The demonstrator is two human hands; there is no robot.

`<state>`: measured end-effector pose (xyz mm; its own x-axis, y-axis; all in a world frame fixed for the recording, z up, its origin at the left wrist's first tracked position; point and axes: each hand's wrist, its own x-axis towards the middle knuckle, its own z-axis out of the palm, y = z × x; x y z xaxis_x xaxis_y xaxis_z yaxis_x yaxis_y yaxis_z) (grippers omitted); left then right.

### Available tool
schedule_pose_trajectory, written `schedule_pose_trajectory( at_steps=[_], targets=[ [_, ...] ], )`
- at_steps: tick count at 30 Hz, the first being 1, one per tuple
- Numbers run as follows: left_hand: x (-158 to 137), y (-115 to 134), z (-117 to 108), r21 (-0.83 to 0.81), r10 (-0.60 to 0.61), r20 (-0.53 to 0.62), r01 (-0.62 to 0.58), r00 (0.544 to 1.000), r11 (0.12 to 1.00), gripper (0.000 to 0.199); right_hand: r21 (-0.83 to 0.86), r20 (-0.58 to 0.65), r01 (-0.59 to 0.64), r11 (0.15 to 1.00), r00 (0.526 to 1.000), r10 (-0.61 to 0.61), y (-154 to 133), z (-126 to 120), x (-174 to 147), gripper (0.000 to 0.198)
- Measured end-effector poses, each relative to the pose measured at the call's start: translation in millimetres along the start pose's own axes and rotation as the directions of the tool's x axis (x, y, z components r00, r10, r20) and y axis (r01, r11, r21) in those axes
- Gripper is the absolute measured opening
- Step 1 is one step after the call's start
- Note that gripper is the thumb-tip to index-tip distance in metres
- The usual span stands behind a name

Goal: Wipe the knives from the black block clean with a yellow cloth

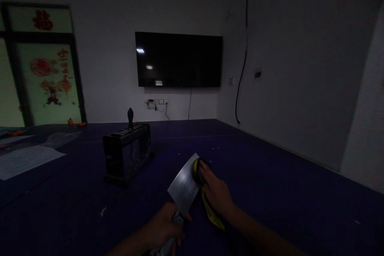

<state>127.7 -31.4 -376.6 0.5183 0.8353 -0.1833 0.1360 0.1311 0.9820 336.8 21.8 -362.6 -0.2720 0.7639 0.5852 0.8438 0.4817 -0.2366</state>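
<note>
1. Since its blade looks broad and metallic, the cleaver (183, 188) will probably handle as stiff and blade-heavy, hardly bending under ordinary pressure. It is near the middle of the scene, held tilted, with its blade reaching toward the far side and its handle (177, 219) toward the near side.

2. That handle is the sensible place to take hold. The left hand (164, 226) has it there, fingers curled around it and closed; where the thumb presses is too dark to make out.

3. On the right of the blade, the right hand (217, 192) covers a yellow-and-black tool (213, 217). Its fingers lie close together, closed over the tool's rounded head; I cannot tell whether the thumb pinches from beneath.

4. The blade's smooth sheen suggests a slippery face, poor for gripping. Its right edge runs up against the tool (which edge is the keen one, the dim light does not show), so both edges are best treated as sharp.

5. The tool is probably lighter than the cleaver, its casing perhaps hard; a hold on its outer right side would spare the fingertips.

6. Farther off to the left, a black box-shaped stand (129, 152) rests upright on the purple surface (255, 192), with a dark knob-like grip (130, 116) rising from its top.
</note>
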Motion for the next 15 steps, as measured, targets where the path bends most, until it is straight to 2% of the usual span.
schedule_pose_trajectory(
  at_steps=[4, 10, 15],
  targets=[
    [0, 2, 0, 0.023, -0.014, -0.020, 0.015, 1.000, 1.000, 0.049, 0.014, 0.012, 0.018, 1.000, 1.000, -0.018, -3, -3, 0, 0.061],
    [-1, 9, 3, 0.029, -0.006, -0.014, 0.006, 1.000, 1.000, 0.046, -0.010, 0.090, 0.117, 0.993, 0.989, -0.116, -10, -5, -4, 0.065],
    [0, 7, 3, 0.019, -0.019, -0.009, 0.020, 1.000, 1.000, 0.049, -0.025, 0.106, 0.114, 0.993, 0.988, -0.111, -11, -5, -4, 0.067]
  ],
)
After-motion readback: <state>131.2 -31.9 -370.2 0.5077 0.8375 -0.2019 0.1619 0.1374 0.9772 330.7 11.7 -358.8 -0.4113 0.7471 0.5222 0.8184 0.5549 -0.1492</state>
